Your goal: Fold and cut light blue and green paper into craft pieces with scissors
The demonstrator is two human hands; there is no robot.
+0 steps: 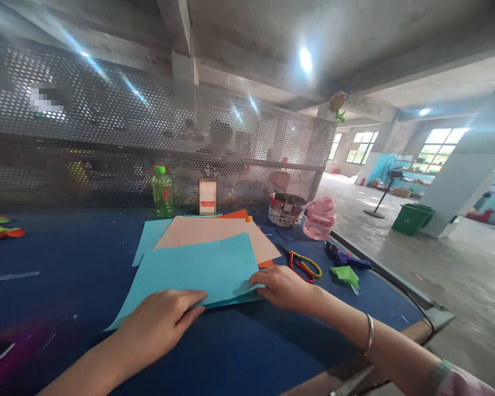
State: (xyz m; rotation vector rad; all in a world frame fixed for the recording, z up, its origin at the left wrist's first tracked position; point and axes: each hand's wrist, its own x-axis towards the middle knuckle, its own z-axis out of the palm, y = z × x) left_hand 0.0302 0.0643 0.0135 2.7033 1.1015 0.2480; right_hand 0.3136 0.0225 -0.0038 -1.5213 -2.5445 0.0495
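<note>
**Head view: light-blue sheets [198,267] lie between left hand [167,316] and right hand [284,286]**

The light-blue sheets lie toward the front edge of the dark-blue surface [214,357], their long near side facing that edge. The left hand touches this near side, index finger over the paper and thumb just below; whether its grip pinches the paper or only rests there, I cannot tell. The right hand, with a silver bracelet [369,335] on its forearm, has curled fingertips on the near right corner of the paper, where the layers part slightly; I cannot tell if that grip is fully closed on it.

Partly beneath, toward the back edge, are a peach sheet [202,232] and an orange sheet [234,215]. A green-capped bottle [162,193] stands upright by the back edge, beside a blurred upright item [208,195]. Near the back right corner sit a round tub [286,213] and, just beside it, a pink see-through container [319,220].

Along the right edge lie a blue tool [350,260] with a black cord [402,287] and a green scrap [346,274]. Scissors [304,266] with 1 red and 1 yellow handle lie between these and the sheets.
</note>
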